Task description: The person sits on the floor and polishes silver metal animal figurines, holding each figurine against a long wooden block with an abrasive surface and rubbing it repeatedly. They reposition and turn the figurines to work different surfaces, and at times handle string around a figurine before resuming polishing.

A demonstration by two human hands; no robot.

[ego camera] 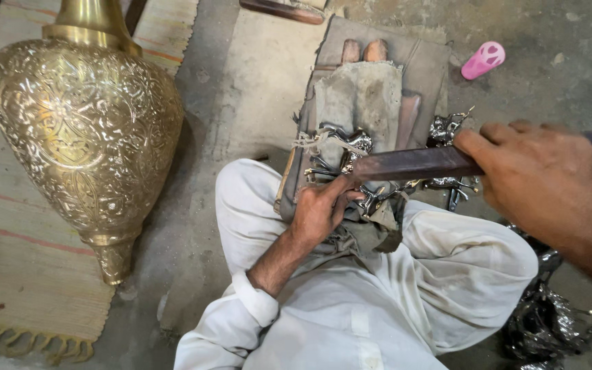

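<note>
Both hands sit over the lap, and I go from the biggest thing down. Far left I see the engraved brass vessel, lying tilted on the striped woven mat, well apart from the work. Next down is the padded cloth-wrapped block resting on my crossed legs in white trousers, its long side running away from me toward the top of the view. Then the long flat metal file: its axis runs nearly level, left to right, crossing the block's axis. My right hand is wrapped closed around the file's right end, forefinger stretched along the bar; the far end of the bar pokes out dark beyond my knuckles. The file's left tip lies on the small silvery cast figure, which sits on the near part of the block, just beside my left hand. That hand has fingers curled, thumb up, pinning the figure against the cloth; I can't tell exactly how many fingers touch it. So the left hand is the nearer one to the figure, touching it, while the right is off to the right and reaches it only through the file. More shiny castings lie by the block's right edge, a dark heap of them at lower right. Smallest: a pink plastic cap on the concrete floor, top right.
</note>
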